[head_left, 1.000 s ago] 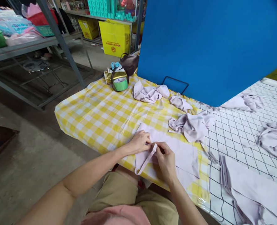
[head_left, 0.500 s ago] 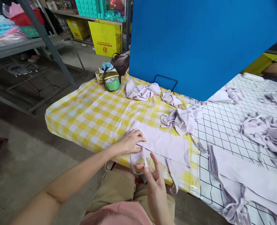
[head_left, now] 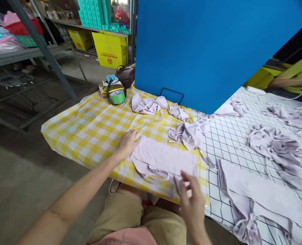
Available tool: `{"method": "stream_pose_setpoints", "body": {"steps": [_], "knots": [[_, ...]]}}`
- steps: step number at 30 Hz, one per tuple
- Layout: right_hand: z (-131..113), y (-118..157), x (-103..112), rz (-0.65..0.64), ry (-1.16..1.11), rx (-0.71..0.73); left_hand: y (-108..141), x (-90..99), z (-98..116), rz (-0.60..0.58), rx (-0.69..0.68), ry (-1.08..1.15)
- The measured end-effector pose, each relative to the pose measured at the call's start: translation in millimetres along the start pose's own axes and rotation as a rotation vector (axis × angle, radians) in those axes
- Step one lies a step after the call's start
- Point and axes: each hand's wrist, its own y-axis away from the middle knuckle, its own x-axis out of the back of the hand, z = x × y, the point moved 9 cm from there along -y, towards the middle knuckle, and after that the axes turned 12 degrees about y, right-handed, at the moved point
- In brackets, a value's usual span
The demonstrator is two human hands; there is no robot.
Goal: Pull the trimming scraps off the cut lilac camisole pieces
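Note:
A pale lilac cloth piece [head_left: 166, 158] lies flat on the yellow checked tablecloth [head_left: 84, 126], with thin straps along its near edge. My left hand [head_left: 128, 143] rests at the cloth's far-left corner, its fingertips bent down on the edge; whether they pinch it is hard to tell. At the near right edge, my right hand [head_left: 191, 195] is blurred, with fingers curled by the hanging straps. What those fingers hold, if anything, is not clear.
Crumpled lilac pieces [head_left: 191, 134] lie behind the cloth. A folded stack [head_left: 263, 190] sits on the white grid cloth at right. A blue board [head_left: 204, 51] stands behind, near green tape [head_left: 117, 97]. Another person's arm [head_left: 291, 81] shows at upper right.
My left hand has moved up and left to the cloth's corner. My right hand has shifted right and its fingers have curled. The loose strap now lies across the cloth's near edge.

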Motion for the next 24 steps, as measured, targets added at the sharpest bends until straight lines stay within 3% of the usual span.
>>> {"method": "stream_pose_setpoints", "body": {"steps": [3,6,11,14,16,20,24], "knots": [[41.4,-74.5,33.5,0.072,0.394,-0.193,-10.7,-7.8,-3.9,-0.033,0.092,-0.152],[72.3,-114.5,26.9,-0.094,0.556,-0.326,-18.6,-14.2,-5.6,-0.118,0.186,-0.153],[78.2,-127.1,5.4,-0.189,0.520,-0.297,-26.5,-21.2,-0.8,-0.210,0.202,-0.054],[69.7,-122.5,11.8,-0.193,0.438,-0.264,-26.2,-24.1,3.5,-0.233,0.180,0.025],[59.2,-117.4,23.8,-0.210,0.235,-0.237,-24.5,-21.2,10.1,-0.245,0.144,0.090],[29.2,-107.1,63.8,-0.256,-0.156,-0.204,-19.4,10.4,41.1,-0.228,0.004,0.337],[0.7,-102.9,111.7,-0.208,-0.149,-0.166,-9.6,61.6,79.6,-0.190,-0.076,0.622]]}}
